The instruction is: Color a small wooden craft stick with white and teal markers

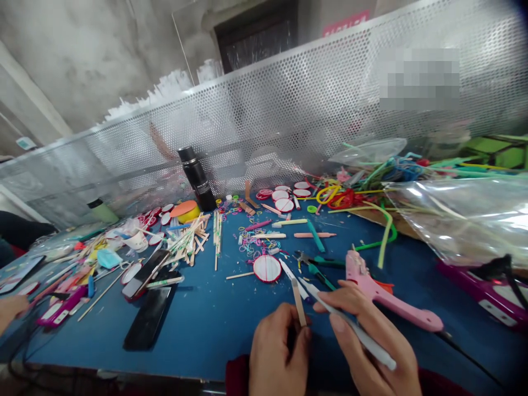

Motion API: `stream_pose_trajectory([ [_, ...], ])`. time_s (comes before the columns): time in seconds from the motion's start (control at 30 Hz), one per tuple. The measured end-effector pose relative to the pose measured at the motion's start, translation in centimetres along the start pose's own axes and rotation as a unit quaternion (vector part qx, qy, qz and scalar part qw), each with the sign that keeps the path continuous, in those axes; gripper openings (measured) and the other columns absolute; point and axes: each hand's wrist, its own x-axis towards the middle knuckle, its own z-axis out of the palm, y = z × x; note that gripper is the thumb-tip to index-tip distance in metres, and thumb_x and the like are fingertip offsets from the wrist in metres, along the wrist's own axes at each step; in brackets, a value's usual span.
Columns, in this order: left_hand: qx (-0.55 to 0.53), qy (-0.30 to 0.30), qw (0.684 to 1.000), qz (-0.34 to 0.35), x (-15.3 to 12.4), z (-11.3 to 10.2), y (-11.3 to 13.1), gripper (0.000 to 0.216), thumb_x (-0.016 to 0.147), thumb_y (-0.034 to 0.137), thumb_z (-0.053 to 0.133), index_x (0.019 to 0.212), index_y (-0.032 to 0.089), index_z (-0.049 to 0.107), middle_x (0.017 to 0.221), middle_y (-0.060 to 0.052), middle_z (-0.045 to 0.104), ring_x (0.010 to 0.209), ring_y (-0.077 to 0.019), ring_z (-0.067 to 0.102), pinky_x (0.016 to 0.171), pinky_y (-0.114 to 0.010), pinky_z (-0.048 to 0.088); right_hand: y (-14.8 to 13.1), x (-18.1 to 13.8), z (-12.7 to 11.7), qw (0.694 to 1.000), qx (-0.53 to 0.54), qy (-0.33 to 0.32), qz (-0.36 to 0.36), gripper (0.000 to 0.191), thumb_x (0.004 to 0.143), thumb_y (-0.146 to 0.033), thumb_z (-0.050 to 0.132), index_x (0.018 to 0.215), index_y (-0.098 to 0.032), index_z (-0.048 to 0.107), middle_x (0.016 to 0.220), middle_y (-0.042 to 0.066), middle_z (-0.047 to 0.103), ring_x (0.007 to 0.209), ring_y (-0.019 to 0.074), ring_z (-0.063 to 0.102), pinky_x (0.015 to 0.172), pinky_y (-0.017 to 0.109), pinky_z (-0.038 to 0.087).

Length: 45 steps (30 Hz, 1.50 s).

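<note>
My left hand (277, 355) is closed in a pinch on a flat wooden stick (298, 301) that points up and away from me. My right hand (369, 341) is closed on a long white stick (350, 325) that runs from lower right to upper left, its tip near the wooden stick. Both hands are at the near edge of the blue table (214, 313). A pink glue gun (385, 294) lies just right of my right hand. A white disc with a red rim (267, 268) lies beyond my hands.
Two phones (145, 275) lie at left near a pile of wooden sticks (187, 242). A black flask (197, 177) stands before a perforated metal screen (289, 104). Coloured tubes (363, 190) and clear plastic bags (466, 214) fill the right. Another person's hand (10, 311) is at far left.
</note>
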Motion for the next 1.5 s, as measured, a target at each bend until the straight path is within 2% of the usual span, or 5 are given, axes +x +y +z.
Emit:
stream_pose_trajectory([
  [0.57, -0.008, -0.011, 1.000, 0.010, 0.1, 0.2, -0.7, 0.024, 0.094, 0.043, 0.052, 0.091, 0.021, 0.062, 0.078, -0.004, 0.062, 0.074, -0.0168, 0.055, 0.069, -0.025, 0.046, 0.1, 0.0, 0.0, 0.998, -0.026, -0.007, -0.051, 0.023, 0.092, -0.021, 0.057, 0.113, -0.023, 0.067, 0.096, 0.005, 0.074, 0.100, 0.0249, 0.071, 0.099, 0.039, 0.052],
  [0.97, -0.007, -0.014, 1.000, 0.016, 0.4, 0.3, -1.3, 0.023, 0.094, 0.043, 0.053, 0.092, 0.021, 0.063, 0.080, -0.004, 0.064, 0.073, -0.0169, 0.056, 0.067, -0.025, 0.045, 0.5, -0.1, 0.1, 0.999, -0.028, 0.007, -0.045, 0.019, 0.092, -0.023, 0.059, 0.109, -0.024, 0.068, 0.096, 0.004, 0.074, 0.092, 0.0233, 0.072, 0.099, 0.038, 0.052],
  [1.23, -0.005, -0.014, 1.000, 0.005, 0.2, -0.5, 0.1, 0.022, 0.094, 0.040, 0.053, 0.097, 0.021, 0.064, 0.087, -0.005, 0.067, 0.079, -0.0177, 0.057, 0.071, -0.025, 0.047, 0.0, -0.1, 0.0, 0.999, 0.002, -0.027, -0.047, 0.026, 0.090, -0.018, 0.059, 0.114, -0.022, 0.067, 0.099, 0.005, 0.073, 0.090, 0.0232, 0.070, 0.099, 0.043, 0.049],
  [1.37, 0.004, -0.015, 1.000, -0.009, 0.0, -0.7, 0.7, 0.020, 0.095, 0.038, 0.052, 0.096, 0.021, 0.063, 0.087, -0.004, 0.066, 0.079, -0.0168, 0.056, 0.072, -0.025, 0.046, -0.1, 0.0, 0.1, 1.000, -0.008, -0.019, -0.018, 0.023, 0.091, -0.017, 0.058, 0.111, -0.022, 0.067, 0.097, 0.006, 0.073, 0.099, 0.0256, 0.069, 0.100, 0.044, 0.047],
  [1.5, 0.006, -0.022, 1.000, -0.010, 0.0, -0.7, 0.8, 0.020, 0.096, 0.036, 0.051, 0.096, 0.021, 0.063, 0.086, -0.004, 0.066, 0.078, -0.0163, 0.056, 0.071, -0.025, 0.045, -0.1, 0.1, 0.1, 0.999, 0.004, -0.026, -0.025, 0.025, 0.090, -0.018, 0.059, 0.113, -0.023, 0.067, 0.096, 0.005, 0.074, 0.090, 0.0247, 0.070, 0.100, 0.046, 0.048],
])
